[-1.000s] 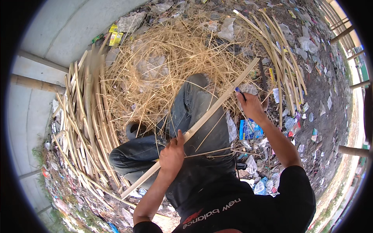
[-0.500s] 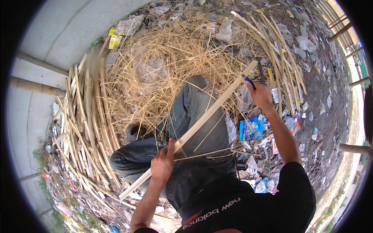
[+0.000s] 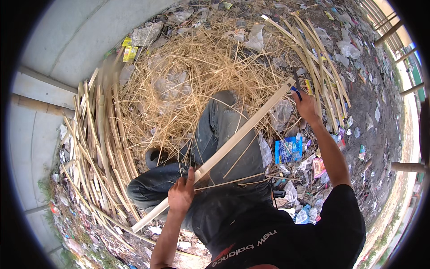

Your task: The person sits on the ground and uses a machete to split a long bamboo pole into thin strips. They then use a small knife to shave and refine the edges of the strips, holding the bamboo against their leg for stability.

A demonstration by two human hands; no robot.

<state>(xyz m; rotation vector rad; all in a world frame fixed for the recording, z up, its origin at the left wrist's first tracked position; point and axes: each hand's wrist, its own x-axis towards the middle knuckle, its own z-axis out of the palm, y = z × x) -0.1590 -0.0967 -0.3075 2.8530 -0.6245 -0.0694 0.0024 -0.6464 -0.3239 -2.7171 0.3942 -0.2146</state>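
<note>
A long pale bamboo strip (image 3: pixel 242 133) slants across my lap, from the lower left up to the far right. My left hand (image 3: pixel 181 195) is closed around its lower part, with the index finger stretched along it. My right hand (image 3: pixel 307 107) grips a knife (image 3: pixel 297 81) with a dark blade and a bit of blue at the grip. The blade stands upright at the strip's far end; whether it touches is hard to tell. Thin split fibres (image 3: pixel 242 156) lie across my crossed legs (image 3: pixel 224 130).
A heap of thin bamboo shavings (image 3: pixel 201 67) spreads in front of my legs. Bundles of bamboo strips lie at the left (image 3: pixel 101 134) and far right (image 3: pixel 320 67). A blue packet (image 3: pixel 289 149) and other litter cover the ground. A pale wall (image 3: pixel 45 130) stands at left.
The bamboo strip has slid a little toward the lower left along with my left hand. My right hand and the knife have shifted slightly right, and the blade now stands at the strip's tip.
</note>
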